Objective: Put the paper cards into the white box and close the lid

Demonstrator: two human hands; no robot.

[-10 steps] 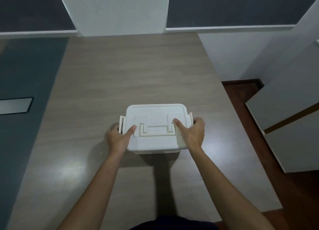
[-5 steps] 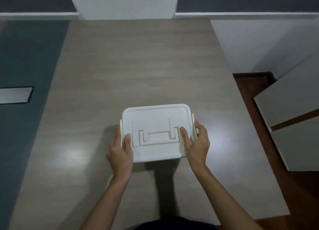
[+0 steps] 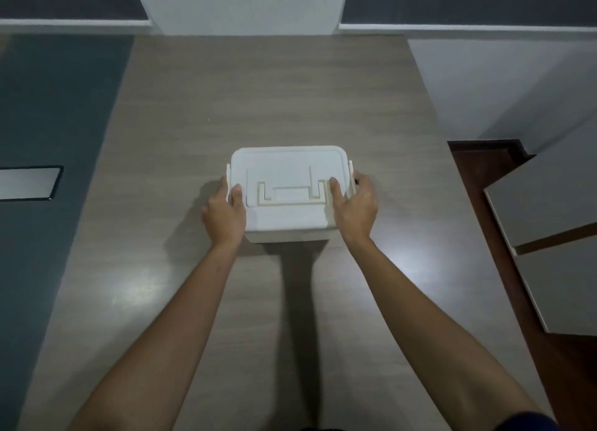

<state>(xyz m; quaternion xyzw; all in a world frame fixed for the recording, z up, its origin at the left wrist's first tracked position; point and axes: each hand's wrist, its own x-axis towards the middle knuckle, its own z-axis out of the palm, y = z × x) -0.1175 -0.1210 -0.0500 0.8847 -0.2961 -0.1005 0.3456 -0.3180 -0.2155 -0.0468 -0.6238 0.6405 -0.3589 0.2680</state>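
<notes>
A white box (image 3: 290,201) is seen at the centre of the frame, resting on a grey wood-grain table (image 3: 258,100). Its lid (image 3: 287,172) lies flat on top, covering it, with a folded handle (image 3: 292,193) recessed in the lid's near half. No cards are visible; the inside of the box is hidden by the lid.

The box is gripped from both sides. The left hand (image 3: 224,215) is pressed against the left side of the box, its thumb laid on the lid's left edge and its fingers wrapped down the side by the left latch (image 3: 228,175). The right hand (image 3: 355,209) is held against the right side, thumb on the lid just beside the handle's right end, fingers curled around the right latch (image 3: 351,178). Whether the latches are snapped shut cannot be told.

Both bare forearms reach in from the bottom of the frame. A dark floor is seen at the left, pale cabinets (image 3: 549,223) at the right.
</notes>
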